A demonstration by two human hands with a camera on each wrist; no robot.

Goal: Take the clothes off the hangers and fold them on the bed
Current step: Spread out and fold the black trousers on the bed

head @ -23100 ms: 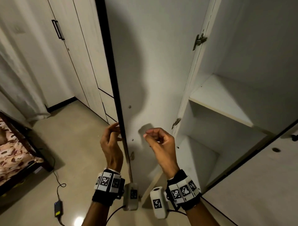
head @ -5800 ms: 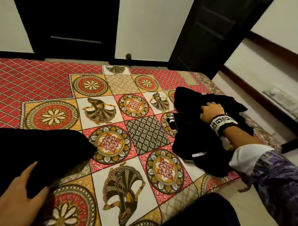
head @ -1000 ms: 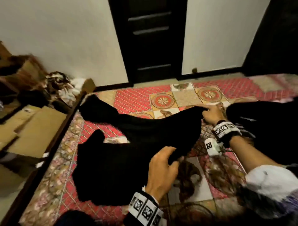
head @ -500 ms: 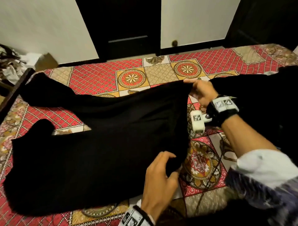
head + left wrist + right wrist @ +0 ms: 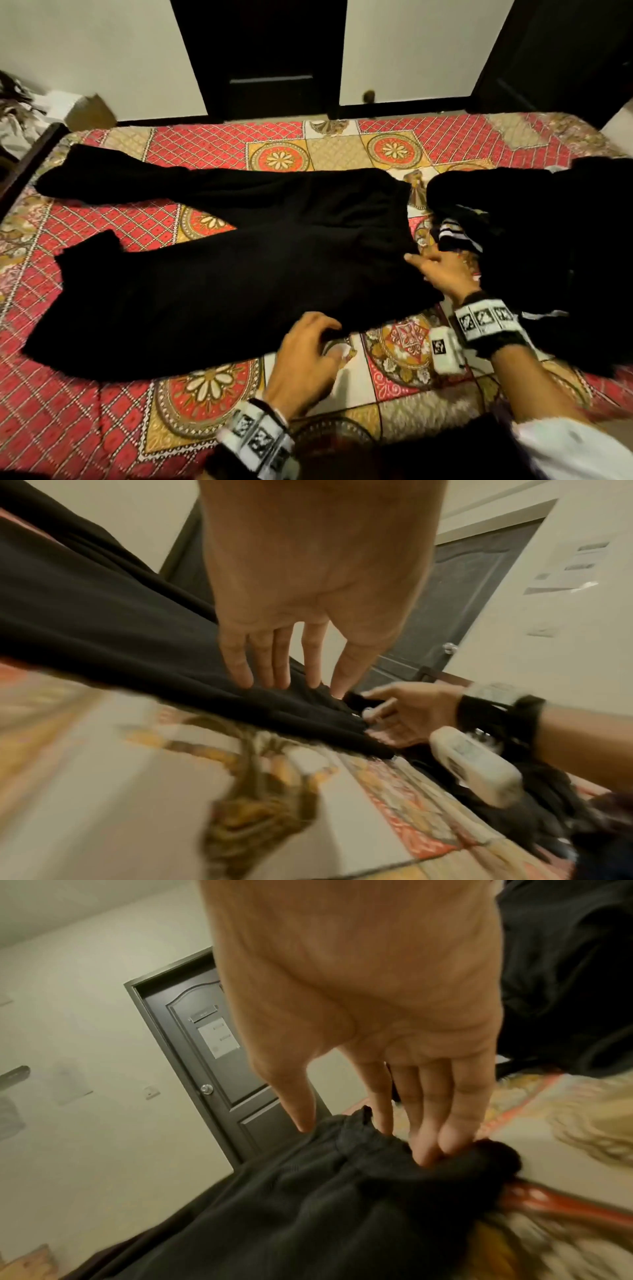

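— Across the frame's middle, what's lying on the bed (image 5: 219,150)?
— Black trousers (image 5: 239,274). I'm seeing my left hand (image 5: 305,359) and right hand (image 5: 442,270) resting straight-fingered on the waistband, gripping nothing.

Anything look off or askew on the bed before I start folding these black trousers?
The black trousers lie flat, but their legs splay apart rather than stacked, and the waist end bunches under the right hand. The left hand rests at the near edge. A crumpled heap of dark clothes crowds the waist. No damage visible.
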